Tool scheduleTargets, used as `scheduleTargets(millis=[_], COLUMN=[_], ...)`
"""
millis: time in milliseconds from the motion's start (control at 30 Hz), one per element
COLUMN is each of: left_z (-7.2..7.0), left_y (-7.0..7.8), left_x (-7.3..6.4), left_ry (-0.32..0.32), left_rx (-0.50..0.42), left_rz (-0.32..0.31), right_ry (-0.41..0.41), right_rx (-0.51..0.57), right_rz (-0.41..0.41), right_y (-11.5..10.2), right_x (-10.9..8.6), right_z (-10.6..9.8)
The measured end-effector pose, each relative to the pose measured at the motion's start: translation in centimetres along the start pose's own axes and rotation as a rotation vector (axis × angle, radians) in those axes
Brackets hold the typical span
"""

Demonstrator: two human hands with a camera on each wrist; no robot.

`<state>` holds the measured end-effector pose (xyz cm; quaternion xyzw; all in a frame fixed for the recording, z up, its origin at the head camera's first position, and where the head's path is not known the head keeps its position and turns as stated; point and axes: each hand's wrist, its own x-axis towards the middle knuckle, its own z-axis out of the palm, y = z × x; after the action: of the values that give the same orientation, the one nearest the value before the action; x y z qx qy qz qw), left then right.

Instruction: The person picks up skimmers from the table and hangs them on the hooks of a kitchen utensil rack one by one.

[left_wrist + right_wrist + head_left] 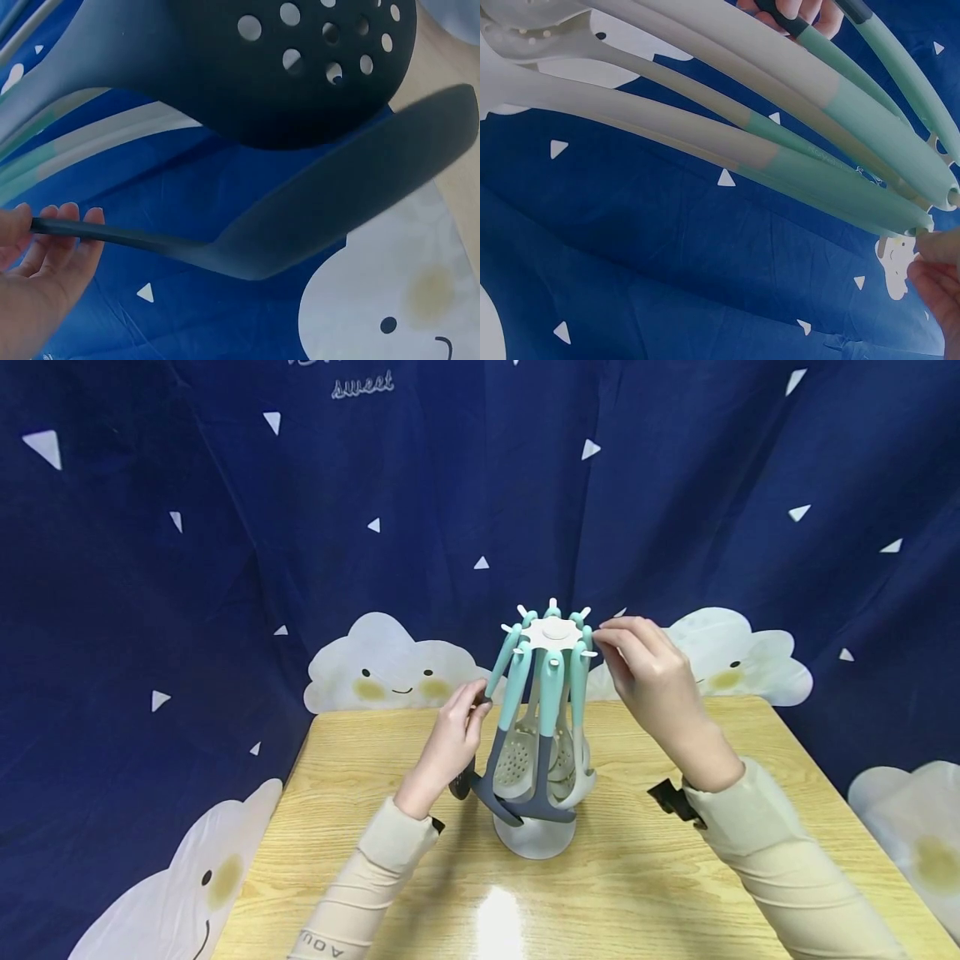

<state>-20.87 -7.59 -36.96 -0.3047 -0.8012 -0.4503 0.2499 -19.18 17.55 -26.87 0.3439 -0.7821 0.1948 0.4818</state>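
Observation:
A white rotary stand (534,842) holds several kitchen utensils with mint handles, hung by their ends around its top. My left hand (452,735) pinches a dark turner (352,187) low on its shaft, at the stand's left side. Just above that turner's bent blade, a dark slotted skimmer (300,105) shows in the left wrist view. At the stand's top right, my right hand (656,681) pinches the handle end of a grey utensil (697,135). Its head is cut off in the right wrist view. A grey skimmer (516,760) hangs among the others.
The stand is on a light wooden table (360,860). Behind and around it hangs a dark blue curtain (420,485) with white triangles and smiling clouds. A black strap piece (675,802) sticks out from the right cuff.

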Motion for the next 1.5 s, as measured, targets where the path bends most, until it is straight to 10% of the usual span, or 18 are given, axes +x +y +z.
scheduleTargets(millis=[1500], left_z=[1.3], left_y=[0.4], left_x=[-0.8], left_ry=[0.005], left_rx=[-0.055], left_rz=[-0.02], right_ry=[0.012], right_rx=[0.004], right_rz=[0.012], right_y=[0.0], right_x=[-0.1], right_z=[0.1])
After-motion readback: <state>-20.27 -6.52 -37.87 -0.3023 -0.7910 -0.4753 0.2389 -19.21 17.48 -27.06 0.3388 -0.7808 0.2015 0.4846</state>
